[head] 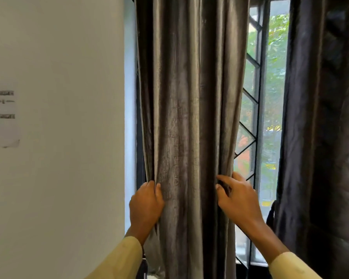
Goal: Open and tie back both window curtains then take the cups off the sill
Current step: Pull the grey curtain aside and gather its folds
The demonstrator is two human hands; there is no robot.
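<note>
The left curtain (189,107) is grey, shiny and gathered into a bunch of folds in the middle of the view. My left hand (146,202) grips its left edge, fingers curled into the folds. My right hand (237,195) holds its right edge, with the fingertips hooked round a fold. The right curtain (314,127) hangs dark at the right, a dark loop of strap (270,215) dangling at its lower left edge. Between the two curtains the window (270,97) shows a diamond metal grille and green trees outside. The sill is mostly hidden and no cups are visible.
A white wall (58,137) fills the left, with a sheet of paper (4,117) stuck on it. A dark window frame (140,117) runs down just left of the gathered curtain.
</note>
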